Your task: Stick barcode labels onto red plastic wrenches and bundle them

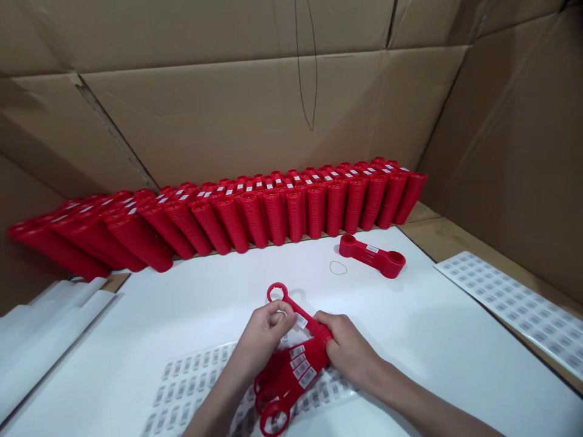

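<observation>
My right hand (353, 349) grips a fanned-out stack of red plastic pieces (285, 370), each with a ring at its end. White barcode stickers are visible on several of them. One red piece (291, 301) points away from the fan, toward the upper left. My left hand (266, 334) is curled over that piece, thumb and fingertips pinched at the edge of a barcode sticker (301, 320) on its shaft. Beneath both hands lies a sheet of barcode stickers (191, 382), partly covered by the red pieces and my forearms.
Long rows of stacked red pieces (273, 218) stand against the cardboard wall (228, 115). A separate red stack (371, 255) lies near a rubber band (338, 267) on the white table (437, 340). Another sticker sheet (514, 303) lies right; white paper sheets (50, 340) lie left.
</observation>
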Motion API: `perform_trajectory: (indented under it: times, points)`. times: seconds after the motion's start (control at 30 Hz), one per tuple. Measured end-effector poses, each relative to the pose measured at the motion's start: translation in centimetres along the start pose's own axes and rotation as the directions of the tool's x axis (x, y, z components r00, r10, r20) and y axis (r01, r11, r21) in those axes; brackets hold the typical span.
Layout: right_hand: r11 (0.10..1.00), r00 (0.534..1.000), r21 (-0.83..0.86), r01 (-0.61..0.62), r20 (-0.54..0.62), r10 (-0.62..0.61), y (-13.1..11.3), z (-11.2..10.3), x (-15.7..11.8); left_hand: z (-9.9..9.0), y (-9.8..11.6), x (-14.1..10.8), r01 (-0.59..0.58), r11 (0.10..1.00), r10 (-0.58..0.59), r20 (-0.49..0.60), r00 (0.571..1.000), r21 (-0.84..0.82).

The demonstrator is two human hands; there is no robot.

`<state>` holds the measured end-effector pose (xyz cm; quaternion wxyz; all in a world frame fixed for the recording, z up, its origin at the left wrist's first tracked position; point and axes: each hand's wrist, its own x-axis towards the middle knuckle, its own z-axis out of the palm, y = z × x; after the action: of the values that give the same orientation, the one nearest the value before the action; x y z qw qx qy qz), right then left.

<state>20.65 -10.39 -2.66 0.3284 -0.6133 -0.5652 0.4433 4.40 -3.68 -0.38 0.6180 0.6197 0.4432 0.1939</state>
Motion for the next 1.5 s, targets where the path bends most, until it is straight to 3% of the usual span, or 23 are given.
perform_trajectory:
  times: [0.5,0.63,0.7,0.8,0.87,0.93,1.1,1.23,1.5]
  points:
    - [1.0,1.0,-0.003,0.021,0.0,-0.021,-0.7,0.1,-0.4,0.4,-0.4,0.3,-0.043,0.998,0.045,-0.046,0.998,0.053]
    - [0.999,0.999,-0.008,0.042,-0.008,-0.042,-0.4,0.2,-0.4,0.9,-0.3,0.1,-0.07,0.977,0.094,-0.112,0.989,0.201]
    - [0.999,0.999,0.004,0.051,-0.005,-0.051,-0.3,0.2,-0.4,1.3,-0.2,-0.1,-0.071,0.917,0.148,-0.169,0.974,0.392]
    - [0.997,0.997,0.021,0.079,-0.003,-0.079,-0.4,0.2,-0.5,1.8,-0.5,-0.4,-0.022,0.7,0.255,-0.221,0.941,0.713]
    - [0.994,0.995,0.038,0.1,0.0,-0.1,-0.6,0.3,-0.6,1.9,-0.8,-0.3,0.023,0.565,0.306,-0.235,0.922,0.825]
    - [0.993,0.995,0.059,0.1,0.011,-0.101,-0.8,0.3,-0.7,1.5,-0.9,-0.2,0.064,0.518,0.338,-0.273,0.901,0.853]
    - [0.991,0.995,0.111,0.079,0.047,-0.085,-0.9,0.3,-0.8,0.0,-0.2,-0.2,0.109,0.623,0.36,-0.408,0.839,0.774]
    - [0.996,0.998,0.065,0.066,0.008,-0.067,-0.7,0.3,-0.6,-0.3,0.3,-0.4,0.029,0.729,0.355,-0.414,0.838,0.684]
    - [0.994,0.997,0.071,0.083,-0.001,-0.083,-0.7,0.2,-0.5,0.0,0.4,-0.6,-0.053,0.841,0.33,-0.433,0.839,0.539]
